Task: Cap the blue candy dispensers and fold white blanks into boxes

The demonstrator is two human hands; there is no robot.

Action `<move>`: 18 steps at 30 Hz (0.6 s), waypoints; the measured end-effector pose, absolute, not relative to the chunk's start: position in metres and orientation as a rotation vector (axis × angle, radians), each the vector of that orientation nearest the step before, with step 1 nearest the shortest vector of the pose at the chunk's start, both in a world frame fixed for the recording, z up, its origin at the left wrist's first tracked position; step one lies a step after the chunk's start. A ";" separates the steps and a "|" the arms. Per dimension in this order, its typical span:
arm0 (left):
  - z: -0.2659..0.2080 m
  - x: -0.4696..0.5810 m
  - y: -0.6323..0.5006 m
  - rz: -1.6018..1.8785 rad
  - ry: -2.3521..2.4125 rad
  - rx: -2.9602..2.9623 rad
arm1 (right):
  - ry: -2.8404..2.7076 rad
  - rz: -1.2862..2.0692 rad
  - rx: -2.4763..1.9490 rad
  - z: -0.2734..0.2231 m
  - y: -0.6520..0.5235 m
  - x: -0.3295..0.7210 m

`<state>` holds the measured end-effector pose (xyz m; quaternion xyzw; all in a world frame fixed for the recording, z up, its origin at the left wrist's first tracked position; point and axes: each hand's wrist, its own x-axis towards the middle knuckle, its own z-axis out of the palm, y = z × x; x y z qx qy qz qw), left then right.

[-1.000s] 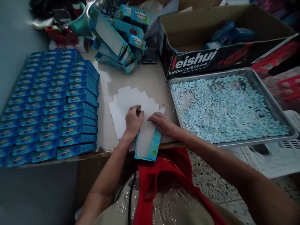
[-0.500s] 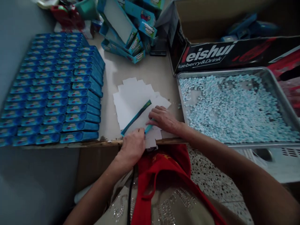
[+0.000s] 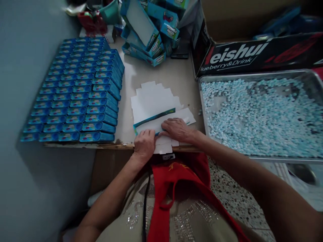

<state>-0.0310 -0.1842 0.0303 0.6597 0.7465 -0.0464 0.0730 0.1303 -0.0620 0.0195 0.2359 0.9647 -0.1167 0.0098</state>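
Observation:
A cardboard box blank (image 3: 153,125), white inside with blue-green folded-up edges, lies near the table's front edge. My left hand (image 3: 144,143) is closed on its near left corner, fingers bent over the blue edge. My right hand (image 3: 176,129) presses along the near edge farther right, its fingers curled on the card; the thumb is partly hidden. Beneath and behind the blank, white cardboard sheets (image 3: 153,101) are spread in an overlapping stack, some showing below my hands at the edge.
Rows of small blue packs (image 3: 73,97) stand at left. Behind are stacked blue display boxes (image 3: 143,37) and a red tape dispenser (image 3: 92,22). At right, a metal tray (image 3: 204,111) holds pale blue and white pieces, with a black printed carton (image 3: 234,55) behind it.
The box blank has turned from a steep slant to nearly level with the table edge. My right hand now lies flatter along its near edge. The camera view has shifted left.

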 end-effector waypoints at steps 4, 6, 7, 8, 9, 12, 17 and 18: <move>0.036 -0.031 -0.188 -0.138 2.224 1.952 | 2.925 -0.532 0.719 0.022 -0.056 0.132; 0.038 -0.023 -0.190 -0.166 2.255 1.947 | 3.014 -0.589 0.620 0.023 -0.053 0.138; 0.039 -0.019 -0.191 -0.185 2.272 1.949 | 3.069 -0.604 0.558 0.023 -0.052 0.141; 0.040 -0.014 -0.192 -0.205 2.280 1.947 | 3.112 -0.608 0.501 0.023 -0.050 0.144; 0.043 -0.010 -0.192 -0.232 2.274 1.937 | 3.136 -0.606 0.452 0.023 -0.049 0.146; 0.059 -0.006 -0.187 -0.350 2.131 1.875 | 3.121 -0.638 0.340 0.024 -0.046 0.149; 0.093 -0.027 -0.143 -0.231 2.023 1.783 | 3.085 -0.734 0.215 0.033 -0.043 0.156; 0.094 -0.032 -0.126 -0.072 2.095 1.800 | 3.064 -0.737 0.191 0.036 -0.044 0.158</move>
